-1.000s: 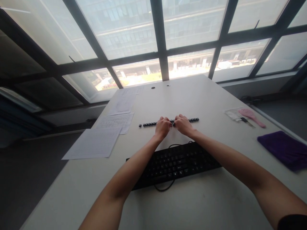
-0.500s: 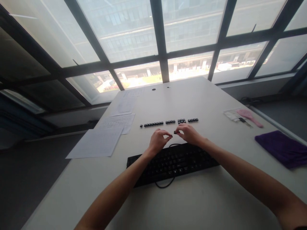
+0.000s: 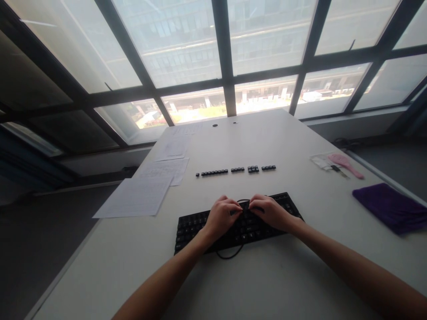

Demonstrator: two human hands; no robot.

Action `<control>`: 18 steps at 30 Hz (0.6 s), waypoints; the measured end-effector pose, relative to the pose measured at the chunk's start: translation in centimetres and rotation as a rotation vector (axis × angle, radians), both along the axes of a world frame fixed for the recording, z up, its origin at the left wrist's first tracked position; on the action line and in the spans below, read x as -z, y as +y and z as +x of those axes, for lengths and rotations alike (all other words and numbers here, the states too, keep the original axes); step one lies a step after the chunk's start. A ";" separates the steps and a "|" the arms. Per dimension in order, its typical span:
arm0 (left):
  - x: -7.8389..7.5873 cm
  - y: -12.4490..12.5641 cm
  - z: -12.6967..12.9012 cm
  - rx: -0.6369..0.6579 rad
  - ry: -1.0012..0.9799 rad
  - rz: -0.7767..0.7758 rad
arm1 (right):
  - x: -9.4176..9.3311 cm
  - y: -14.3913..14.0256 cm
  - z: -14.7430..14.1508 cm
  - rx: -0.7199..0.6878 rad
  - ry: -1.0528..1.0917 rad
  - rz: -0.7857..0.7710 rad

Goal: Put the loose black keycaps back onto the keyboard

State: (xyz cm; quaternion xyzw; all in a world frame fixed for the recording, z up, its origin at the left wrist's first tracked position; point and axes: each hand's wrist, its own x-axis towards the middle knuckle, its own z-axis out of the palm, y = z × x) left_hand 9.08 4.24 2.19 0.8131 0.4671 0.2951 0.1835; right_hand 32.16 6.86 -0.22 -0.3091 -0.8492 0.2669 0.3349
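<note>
The black keyboard (image 3: pixel 195 227) lies at a slant on the white desk, with its cable looping out at the near and far edges. Over its upper middle, the thumb and index finger of my left hand (image 3: pixel 220 218) are closed in a pinch on a small black keycap, hard to tell from the keys below. Close to its right, my right hand (image 3: pixel 268 211) pinches another keycap at the keyboard's far edge, fingers curled. Beyond the hands, loose black keycaps stand in a row: a single one (image 3: pixel 197 175), a long group (image 3: pixel 214 172) and several shorter groups (image 3: pixel 253 169).
Printed sheets (image 3: pixel 133 198) cover the desk's left side. To the right lie a pink hairbrush (image 3: pixel 345 163), a clear bag (image 3: pixel 322 161) with a small black-handled tool (image 3: pixel 336 168), and a folded purple cloth (image 3: pixel 388 206). Large windows stand behind the desk.
Both hands have come down and nearer, from in front of the keycap row onto the keyboard's upper middle, carrying the pinched keycaps. The row of keycaps stays put.
</note>
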 end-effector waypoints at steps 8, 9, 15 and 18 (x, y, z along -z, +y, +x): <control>-0.1 -0.3 0.1 0.032 0.051 0.040 | 0.5 -0.2 -0.3 -0.011 0.012 0.042; 0.0 -0.4 0.2 0.030 0.064 0.048 | 0.6 -0.2 -0.3 -0.014 0.009 0.046; 0.0 -0.5 0.4 0.039 0.140 0.092 | 0.3 -0.2 -0.2 -0.024 -0.027 0.097; -0.1 -0.6 0.5 0.047 0.180 0.107 | -0.1 -0.3 -0.3 -0.060 -0.066 0.144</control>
